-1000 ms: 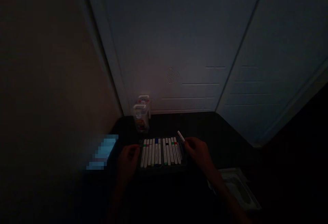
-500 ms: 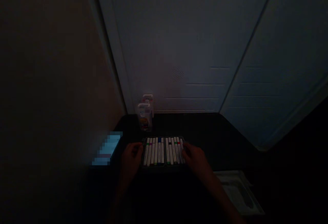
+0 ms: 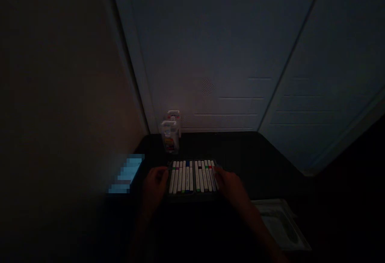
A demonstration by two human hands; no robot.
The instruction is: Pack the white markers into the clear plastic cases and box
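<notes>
A dark, open marker case lies in front of me on the black table. Two side-by-side sections of it hold rows of white markers with coloured bands, among them green, purple, blue and red. My left hand is closed at the case's left edge, thumb and forefinger pinched there. At the right edge, my right hand has its fingers bent around the rim and partly covers the rightmost marker. Dim light hides the exact contact of the fingertips.
Two clear plastic packs stand behind the case, near the white wall panel. A blurred, glowing screen lies at the left. Low on the right, beside my forearm, is a pale tray-like package.
The markers at the right end sit slightly more upright and lower beside my right fingers. Both hands stay almost in place, and the view shifts a little.
</notes>
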